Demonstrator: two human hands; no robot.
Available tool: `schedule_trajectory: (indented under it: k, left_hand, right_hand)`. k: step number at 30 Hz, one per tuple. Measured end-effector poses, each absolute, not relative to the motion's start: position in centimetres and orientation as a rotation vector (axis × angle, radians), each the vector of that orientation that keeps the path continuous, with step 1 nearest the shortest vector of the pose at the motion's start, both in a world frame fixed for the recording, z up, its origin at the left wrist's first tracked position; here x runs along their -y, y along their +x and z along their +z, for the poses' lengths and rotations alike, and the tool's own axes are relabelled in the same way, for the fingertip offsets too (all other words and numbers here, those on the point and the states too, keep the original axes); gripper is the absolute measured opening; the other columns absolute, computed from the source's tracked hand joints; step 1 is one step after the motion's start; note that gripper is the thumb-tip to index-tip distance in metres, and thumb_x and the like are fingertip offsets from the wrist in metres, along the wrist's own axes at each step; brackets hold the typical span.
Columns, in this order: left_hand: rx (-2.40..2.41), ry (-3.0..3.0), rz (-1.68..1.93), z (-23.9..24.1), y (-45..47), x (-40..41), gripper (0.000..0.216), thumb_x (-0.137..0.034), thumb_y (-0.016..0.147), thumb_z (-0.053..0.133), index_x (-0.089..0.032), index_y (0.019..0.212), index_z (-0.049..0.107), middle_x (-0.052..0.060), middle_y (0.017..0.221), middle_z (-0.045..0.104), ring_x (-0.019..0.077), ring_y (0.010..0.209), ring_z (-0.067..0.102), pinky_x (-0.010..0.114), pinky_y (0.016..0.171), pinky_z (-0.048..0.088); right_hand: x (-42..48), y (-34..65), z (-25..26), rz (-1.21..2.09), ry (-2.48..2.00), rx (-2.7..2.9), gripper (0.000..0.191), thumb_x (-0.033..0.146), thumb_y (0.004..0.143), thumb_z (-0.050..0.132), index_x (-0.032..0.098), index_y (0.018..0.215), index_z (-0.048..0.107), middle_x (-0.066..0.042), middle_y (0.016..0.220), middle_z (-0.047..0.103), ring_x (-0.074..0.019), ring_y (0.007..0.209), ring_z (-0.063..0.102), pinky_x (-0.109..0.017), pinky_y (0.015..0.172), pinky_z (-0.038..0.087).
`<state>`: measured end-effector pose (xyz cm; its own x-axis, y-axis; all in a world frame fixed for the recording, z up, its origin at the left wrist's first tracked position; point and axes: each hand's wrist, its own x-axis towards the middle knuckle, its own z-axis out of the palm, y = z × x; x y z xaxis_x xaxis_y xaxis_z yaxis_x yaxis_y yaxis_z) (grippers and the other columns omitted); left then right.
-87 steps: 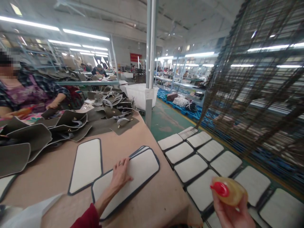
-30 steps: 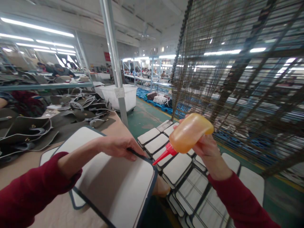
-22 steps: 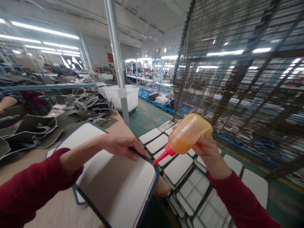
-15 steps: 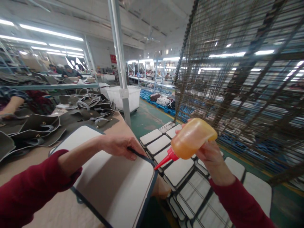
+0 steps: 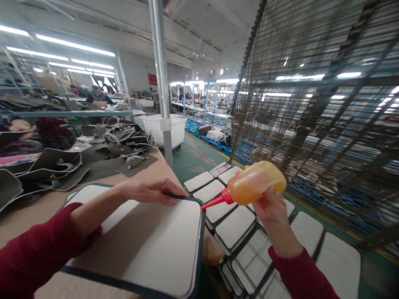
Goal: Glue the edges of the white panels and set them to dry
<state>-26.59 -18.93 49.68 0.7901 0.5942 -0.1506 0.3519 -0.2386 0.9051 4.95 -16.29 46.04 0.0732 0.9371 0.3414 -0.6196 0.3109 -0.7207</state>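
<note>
A white panel with rounded corners and a dark raised edge (image 5: 149, 245) lies tilted in front of me. My left hand (image 5: 156, 192) is closed on its far edge, thumb on the white face and fingers over the rim. In my right hand (image 5: 271, 203) is a soft squeeze bottle (image 5: 255, 182), partly full of amber liquid and tipped on its side. Its red nozzle (image 5: 218, 201) points left, and the tip meets the panel's dark edge at the far right corner. Part of another white panel shows beneath at the left.
Several similar white panels (image 5: 235, 224) lie on a wire rack to the right, below a tall raised stack of wire mesh racks (image 5: 299, 91). Dark grey bag pieces (image 5: 102, 160) cover the table's left side. A metal post (image 5: 162, 83) and white bin (image 5: 179, 128) stand beyond. Co-workers sit further back.
The panel has turned and its far right corner now sits higher in view. My right hand has shifted the nozzle tip slightly up along the edge. My left hand keeps its hold.
</note>
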Motion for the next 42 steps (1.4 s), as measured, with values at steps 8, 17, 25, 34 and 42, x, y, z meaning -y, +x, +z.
schedule_trajectory:
  k: [8,17,25,34,42]
  left_hand:
    - [-0.727,1.765,0.288,49.4,-27.2,19.0,0.044,-0.028,0.089,0.060,-0.017,0.131,0.061,0.006,0.132,0.062,0.0286,0.118,0.057,0.032,0.102,0.042]
    - [-0.781,1.663,0.330,49.8,-27.3,19.2,0.043,-0.032,0.087,0.063,-0.018,0.127,0.065,0.005,0.120,0.070,0.0278,0.113,0.060,0.031,0.099,0.044]
    - [-0.802,1.533,0.346,49.5,-27.7,19.2,0.036,-0.033,0.086,0.064,-0.017,0.118,0.070,0.003,0.104,0.075,0.0229,0.097,0.067,0.027,0.088,0.049]
    - [-0.864,1.448,0.368,48.3,-28.5,18.5,0.035,-0.032,0.082,0.067,-0.019,0.115,0.072,0.005,0.100,0.076,0.0235,0.092,0.069,0.027,0.084,0.052]
    - [-0.933,1.383,0.421,48.4,-28.2,18.7,0.033,-0.031,0.079,0.070,-0.016,0.107,0.075,0.008,0.098,0.076,0.0272,0.089,0.070,0.028,0.077,0.054]
  right_hand:
    - [16.2,4.4,45.6,1.264,-0.458,0.865,0.067,0.040,0.039,0.092,0.025,0.100,0.069,-0.006,0.087,0.076,-0.0312,0.089,0.070,-0.060,0.100,0.044]
    - [17.0,3.8,45.6,1.306,-0.459,0.855,0.073,0.039,0.037,0.093,0.024,0.105,0.069,-0.007,0.085,0.076,-0.0352,0.097,0.069,-0.062,0.100,0.044]
    - [17.5,3.6,45.5,1.313,-0.427,0.912,0.064,0.039,0.041,0.091,0.025,0.100,0.070,-0.007,0.088,0.077,-0.0361,0.102,0.068,-0.064,0.099,0.045]
    - [17.9,3.7,45.6,1.360,-0.428,1.007,0.068,0.043,0.043,0.090,0.027,0.105,0.069,-0.008,0.095,0.077,-0.0370,0.106,0.066,-0.061,0.102,0.043]
    - [17.8,3.9,45.2,1.380,-0.417,1.089,0.068,0.046,0.049,0.086,0.028,0.111,0.067,-0.009,0.100,0.076,-0.0380,0.108,0.065,-0.062,0.103,0.042]
